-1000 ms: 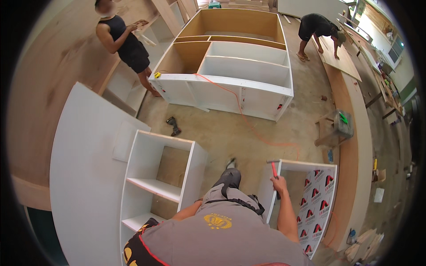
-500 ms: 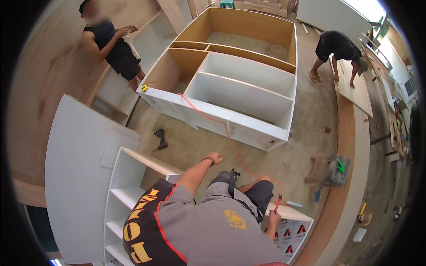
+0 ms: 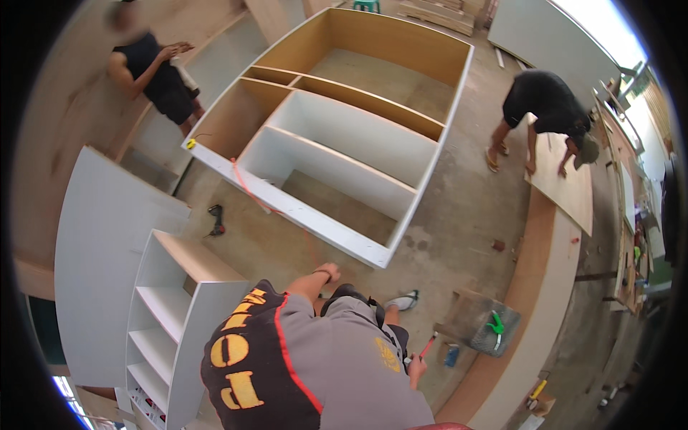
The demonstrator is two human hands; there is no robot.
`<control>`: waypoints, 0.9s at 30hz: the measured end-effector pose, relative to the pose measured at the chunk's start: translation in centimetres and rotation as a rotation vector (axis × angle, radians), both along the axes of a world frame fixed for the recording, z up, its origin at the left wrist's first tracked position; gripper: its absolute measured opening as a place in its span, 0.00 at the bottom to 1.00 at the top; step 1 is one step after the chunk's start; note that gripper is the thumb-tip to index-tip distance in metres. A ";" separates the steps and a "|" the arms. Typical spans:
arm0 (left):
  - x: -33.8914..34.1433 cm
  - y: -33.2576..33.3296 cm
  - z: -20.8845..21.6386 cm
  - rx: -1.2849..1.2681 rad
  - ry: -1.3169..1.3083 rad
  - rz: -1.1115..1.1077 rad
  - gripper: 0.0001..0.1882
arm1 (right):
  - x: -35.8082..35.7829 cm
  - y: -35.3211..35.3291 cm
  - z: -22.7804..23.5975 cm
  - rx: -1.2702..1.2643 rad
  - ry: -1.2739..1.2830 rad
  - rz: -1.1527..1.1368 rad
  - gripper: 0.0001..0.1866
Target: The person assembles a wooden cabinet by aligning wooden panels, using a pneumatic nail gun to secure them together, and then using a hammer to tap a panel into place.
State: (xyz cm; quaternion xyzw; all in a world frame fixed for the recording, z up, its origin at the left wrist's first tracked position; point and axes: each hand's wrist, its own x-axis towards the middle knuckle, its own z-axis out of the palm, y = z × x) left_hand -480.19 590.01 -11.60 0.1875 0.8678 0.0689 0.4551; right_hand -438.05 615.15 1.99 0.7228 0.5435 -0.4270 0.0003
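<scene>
Concrete floor (image 3: pixel 444 251) spreads under this workshop, with one large cabinet (image 3: pixel 330 231) lying across the middle and one shelf unit (image 3: pixel 188 315) standing at the left. The right hand (image 3: pixel 416 370) is closed around a red-handled tool (image 3: pixel 428 345), which looks like a hammer; it is low, close to the person's right side, near the stool (image 3: pixel 510 335). The left hand (image 3: pixel 328 272) has its fingers curled in front of the large cabinet; I see nothing in it, but I cannot tell if it is fully closed. The step in hand seems to be carrying the tool. To do it well, I would keep the grip firm, the head of the tool low and away from the white edges, and the feet clear of the orange cord (image 3: pixel 247 188). Counting now: one tool in hand, one drill (image 3: pixel 216 220) on the floor, one yellow tape measure (image 3: pixel 191 143), one green clamp-like tool (image 3: pixel 496 324) on one stool, and two co-workers, one at left (image 3: pixel 159 80), one bending at right (image 3: pixel 546 102).
</scene>
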 end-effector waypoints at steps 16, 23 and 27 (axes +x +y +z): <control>-3.9 38.8 6.3 0.214 0.005 0.327 0.20 | -8.6 41.9 0.8 0.107 0.046 0.475 0.17; -9.2 47.8 -1.5 -0.004 -0.137 0.253 0.24 | -24.7 53.4 -0.4 0.138 0.084 0.705 0.17; -13.7 49.5 -4.8 -0.077 -0.174 0.283 0.23 | -34.8 59.7 0.2 0.051 0.170 0.896 0.18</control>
